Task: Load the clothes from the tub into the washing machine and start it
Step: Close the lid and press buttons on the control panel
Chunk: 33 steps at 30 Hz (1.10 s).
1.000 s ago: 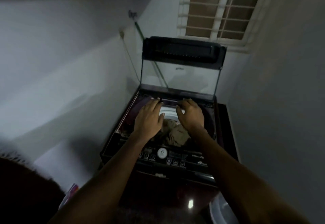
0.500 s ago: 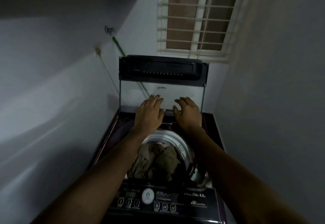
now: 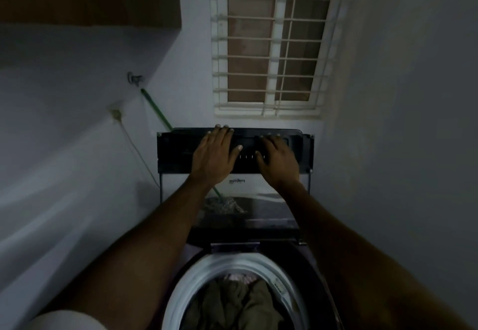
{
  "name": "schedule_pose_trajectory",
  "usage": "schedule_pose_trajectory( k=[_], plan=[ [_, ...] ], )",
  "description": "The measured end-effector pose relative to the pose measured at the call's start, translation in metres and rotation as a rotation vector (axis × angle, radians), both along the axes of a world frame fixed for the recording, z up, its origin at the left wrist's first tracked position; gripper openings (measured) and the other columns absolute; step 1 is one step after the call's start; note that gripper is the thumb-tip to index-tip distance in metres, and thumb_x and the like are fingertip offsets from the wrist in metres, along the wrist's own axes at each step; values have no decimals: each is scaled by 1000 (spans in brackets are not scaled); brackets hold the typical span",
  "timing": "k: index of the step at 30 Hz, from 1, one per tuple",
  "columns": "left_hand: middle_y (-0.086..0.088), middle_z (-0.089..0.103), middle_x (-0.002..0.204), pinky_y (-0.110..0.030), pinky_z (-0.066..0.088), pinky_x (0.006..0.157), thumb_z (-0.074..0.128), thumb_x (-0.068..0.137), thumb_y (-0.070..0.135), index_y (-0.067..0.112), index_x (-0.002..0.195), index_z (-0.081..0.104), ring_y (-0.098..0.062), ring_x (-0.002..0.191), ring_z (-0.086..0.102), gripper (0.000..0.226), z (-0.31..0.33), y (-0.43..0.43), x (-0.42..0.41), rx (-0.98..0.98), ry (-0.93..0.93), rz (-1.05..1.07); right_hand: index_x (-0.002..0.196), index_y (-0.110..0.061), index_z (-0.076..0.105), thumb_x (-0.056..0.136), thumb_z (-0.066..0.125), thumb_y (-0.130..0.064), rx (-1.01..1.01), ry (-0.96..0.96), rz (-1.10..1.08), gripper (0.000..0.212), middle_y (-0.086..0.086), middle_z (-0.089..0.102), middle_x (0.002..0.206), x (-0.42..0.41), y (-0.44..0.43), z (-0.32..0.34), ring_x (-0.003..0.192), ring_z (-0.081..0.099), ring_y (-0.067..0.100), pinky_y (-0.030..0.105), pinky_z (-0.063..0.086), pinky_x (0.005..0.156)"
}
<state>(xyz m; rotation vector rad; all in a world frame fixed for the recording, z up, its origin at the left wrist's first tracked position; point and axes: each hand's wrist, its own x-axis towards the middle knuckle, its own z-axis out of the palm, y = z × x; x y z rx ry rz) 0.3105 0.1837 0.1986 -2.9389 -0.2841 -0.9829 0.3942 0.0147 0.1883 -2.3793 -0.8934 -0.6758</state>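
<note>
Dim corner below a barred window [image 3: 271,45]: left hand [image 3: 214,156] and right hand [image 3: 278,160] lie flat, fingers straight, on the dark top edge of the raised lid [image 3: 176,153]; clothes [image 3: 232,303] sit in the drum [image 3: 196,272].

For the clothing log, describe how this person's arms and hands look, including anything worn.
The left hand and right hand are bare: no gloves, rings or watch show in the dim light. The left forearm and right forearm are uncovered as far as the frame reaches, with no sleeve, band or marking visible.
</note>
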Motion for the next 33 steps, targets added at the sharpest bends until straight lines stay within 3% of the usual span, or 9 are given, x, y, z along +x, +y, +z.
schedule_pose_trajectory(
  k=[3, 7, 10, 17, 26, 33],
  plan=[
    [-9, 33, 156, -41, 18, 118, 15, 99, 57, 10, 149, 31, -25, 147, 23, 71, 4, 19, 22, -18, 38, 7, 146, -16, 34, 97, 43, -41, -70, -1, -22, 56, 8, 30, 155, 21, 14, 16, 145, 21, 27, 46, 27, 115],
    [-3, 9, 164, -46, 2, 120, 16, 99, 59, 14, 156, 9, -22, 151, 1, 73, -4, 38, 42, -183, 184, 89, 153, -21, 10, 100, 28, -51, -251, 50, -28, 63, 3, 5, 161, 46, 32, 29, 148, 0, 24, 42, 11, 118],
    [-5, 10, 163, -48, 1, 120, 23, 100, 55, 13, 155, 8, -25, 150, 2, 70, -12, 45, 48, -162, 212, 102, 153, -21, 1, 99, 23, -53, -377, 153, -31, 66, 3, -4, 161, 62, 39, 25, 148, -6, 22, 42, 5, 118],
    [-9, 25, 157, -48, 10, 118, 32, 101, 47, 13, 153, 19, -29, 147, 15, 63, -13, 44, 46, -120, 134, 111, 152, -17, 16, 100, 32, -45, -303, 112, -26, 60, 6, 23, 156, 58, 37, 17, 146, 13, 26, 43, 16, 117],
    [-7, 37, 151, -47, 22, 113, 38, 101, 41, 13, 147, 34, -28, 142, 27, 53, 2, 17, -1, -121, 14, 101, 149, -16, 24, 101, 35, -41, -230, 33, -49, 55, 8, 34, 149, 12, 11, 25, 143, 22, 28, 45, 26, 114],
    [-4, 48, 140, -45, 30, 106, 47, 98, 44, 16, 136, 47, -26, 134, 37, 47, 4, -25, -64, -174, -133, 128, 140, -14, 42, 101, 39, -35, -120, -51, -48, 45, 6, 50, 138, -56, -29, 30, 134, 37, 29, 45, 41, 100]
  ],
)
